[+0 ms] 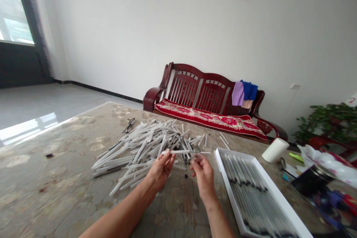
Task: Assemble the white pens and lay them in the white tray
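Note:
My left hand point(161, 169) pinches a thin white tube point(181, 151) between thumb and fingertips, holding it level above the table. At the tube's right end, the fingers of my right hand point(203, 173) are closed around it; they are slightly blurred, and a small clear part may be between them. Just beyond my hands lies a large loose pile of white tubes point(139, 150), some with dark pieces among them. To the right of my right hand, a white box point(218, 160) holds rows of clear, pen-like tubes point(259, 197) with black ends.
Eyeglasses point(129, 125) lie behind the pile on the stone-patterned table point(64, 171). Right of the box are a white roll point(275, 150), a dark cup point(312, 180) and a plastic bag point(326, 161). A wooden bench point(192, 89) stands beyond the table.

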Demonstrator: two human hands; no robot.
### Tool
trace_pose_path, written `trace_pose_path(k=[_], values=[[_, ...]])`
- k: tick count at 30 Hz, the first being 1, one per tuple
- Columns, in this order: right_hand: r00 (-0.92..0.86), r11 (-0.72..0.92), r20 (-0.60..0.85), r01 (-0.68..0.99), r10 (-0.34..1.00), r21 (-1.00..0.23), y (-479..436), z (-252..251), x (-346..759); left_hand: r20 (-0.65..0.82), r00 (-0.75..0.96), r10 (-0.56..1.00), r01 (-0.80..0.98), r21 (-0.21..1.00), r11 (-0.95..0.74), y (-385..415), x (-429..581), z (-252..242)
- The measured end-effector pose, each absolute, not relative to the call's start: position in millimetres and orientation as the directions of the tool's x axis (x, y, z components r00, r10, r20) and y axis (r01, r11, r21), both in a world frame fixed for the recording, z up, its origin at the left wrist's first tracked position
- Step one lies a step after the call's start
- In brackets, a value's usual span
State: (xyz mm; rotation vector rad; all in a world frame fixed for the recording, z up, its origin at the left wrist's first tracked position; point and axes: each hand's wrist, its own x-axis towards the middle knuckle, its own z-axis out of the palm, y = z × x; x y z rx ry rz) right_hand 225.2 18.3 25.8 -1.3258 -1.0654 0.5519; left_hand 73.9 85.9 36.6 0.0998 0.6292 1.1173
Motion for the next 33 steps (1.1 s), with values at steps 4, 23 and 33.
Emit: trace_pose_path(k=[4, 23, 33], values=[[0.289, 0.094, 0.349, 0.635, 0.891, -0.767, 15.0, 18.2, 226.8, -0.428, 0.301, 0.852, -0.854, 0.276, 0.441, 89.2, 68.2, 36.8], [0.57, 0.116, -0.021, -0.203, 0.821, -0.972, 19.8, -0.9, 238.6, -0.363, 0.325, 0.873, -0.774, 0.428, 0.466, 83.5, 72.2, 31.4], [0.675, 0.224, 0.06, -0.159, 0.735, -0.961, 24.0, 5.2, 230.6, -0.36, 0.287, 0.888, -0.706, 0.547, 0.45, 83.7, 77.7, 25.8]])
